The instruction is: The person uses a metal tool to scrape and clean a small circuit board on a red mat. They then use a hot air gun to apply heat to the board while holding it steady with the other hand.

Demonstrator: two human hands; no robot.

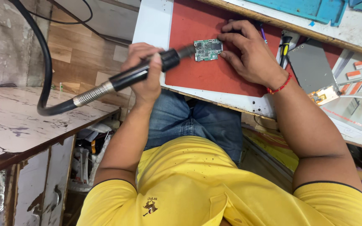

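My left hand [144, 86] grips the black handle of a hot-air wand [126, 77]. Its metal nozzle [186, 52] points at the left edge of a small green circuit board [207, 49]. The board lies flat on a red work mat [197, 73] on the white bench. My right hand [252, 52], with a red thread at the wrist, rests on the mat. Its fingertips press the board's right side and top edge. A thick black hose [47, 62] runs from the wand's ribbed metal collar off to the upper left.
A grey phone back panel [311, 67] lies right of my right hand, with a yellow-and-black screwdriver [285, 48] and a purple pen beside it. Printed cards lie at the far right. A blue tray [311, 8] sits at the bench's back. A worn side table [21, 121] stands at my left.
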